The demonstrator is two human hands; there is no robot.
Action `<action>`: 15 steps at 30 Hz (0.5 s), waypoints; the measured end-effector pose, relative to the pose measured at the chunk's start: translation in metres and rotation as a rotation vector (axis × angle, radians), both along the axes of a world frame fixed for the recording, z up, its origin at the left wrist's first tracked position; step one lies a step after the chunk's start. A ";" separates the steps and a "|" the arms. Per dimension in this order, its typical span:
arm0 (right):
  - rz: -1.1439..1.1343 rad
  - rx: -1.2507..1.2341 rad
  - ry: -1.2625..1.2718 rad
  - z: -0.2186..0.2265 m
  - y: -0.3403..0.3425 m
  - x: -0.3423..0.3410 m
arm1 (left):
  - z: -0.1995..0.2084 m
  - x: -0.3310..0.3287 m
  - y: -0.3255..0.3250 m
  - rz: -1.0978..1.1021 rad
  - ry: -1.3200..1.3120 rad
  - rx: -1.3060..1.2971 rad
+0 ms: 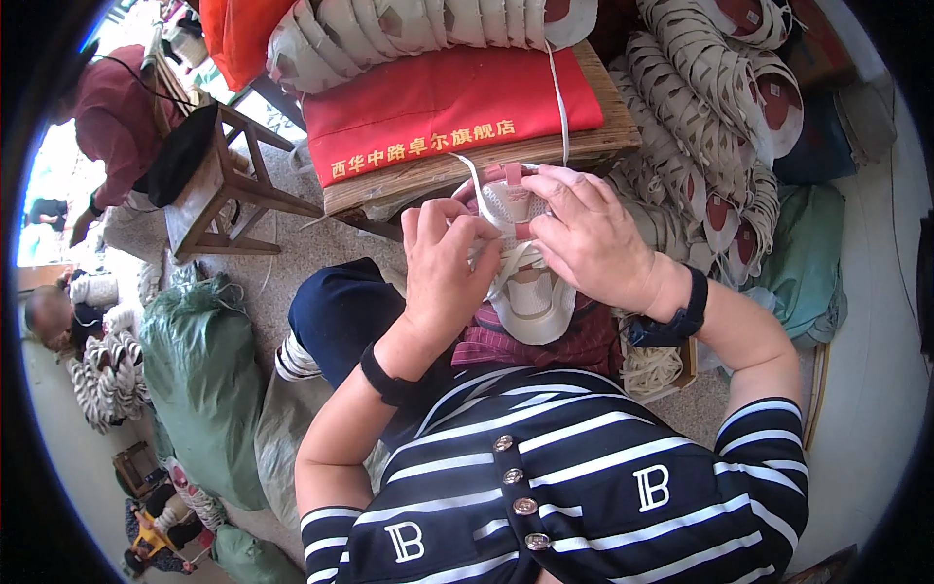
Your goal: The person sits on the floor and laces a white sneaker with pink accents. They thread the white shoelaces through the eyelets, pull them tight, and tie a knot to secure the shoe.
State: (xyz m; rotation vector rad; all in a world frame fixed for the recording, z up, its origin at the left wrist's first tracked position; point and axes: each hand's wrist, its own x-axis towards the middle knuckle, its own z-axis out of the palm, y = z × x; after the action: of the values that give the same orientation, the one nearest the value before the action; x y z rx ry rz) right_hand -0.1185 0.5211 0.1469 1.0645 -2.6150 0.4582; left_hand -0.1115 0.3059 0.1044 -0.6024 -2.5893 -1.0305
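Over my lap is a white and pink shoe upper [532,304], its toe toward me and its pink tongue tab toward the table. My left hand [448,261] is closed at the upper's left edge, fingertips pinched at the white shoelace [474,182]. Lying across the tongue, my right hand [595,238] grips the upper's right side with thumb and fingers. Laces cross the front of the upper between both hands. One long lace end rises over the table edge. Exactly what lies between the left fingertips is partly hidden.
A wooden table [389,200] ahead carries a red cloth bag [443,112] and a row of nested uppers [409,34]. More stacked uppers [700,107] lie right. Left are a wooden stool [209,200], green sacks [204,389] and other people. A box of laces [654,370] stands beside me.
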 end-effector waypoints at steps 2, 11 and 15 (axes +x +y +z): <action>-0.067 0.093 0.040 -0.005 -0.002 0.006 | 0.001 -0.001 0.007 0.022 0.008 0.026; -0.094 -0.256 -0.272 -0.019 -0.002 0.000 | -0.006 -0.001 0.017 0.040 -0.054 0.100; -0.129 -0.432 -0.277 -0.022 0.003 -0.002 | -0.009 0.005 0.005 0.000 -0.009 0.241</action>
State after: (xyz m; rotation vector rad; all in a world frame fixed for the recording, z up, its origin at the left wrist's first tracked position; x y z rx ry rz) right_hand -0.1203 0.5242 0.1248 0.7286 -2.6085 1.1459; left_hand -0.1068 0.3111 0.0959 -0.5375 -2.4215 -1.3227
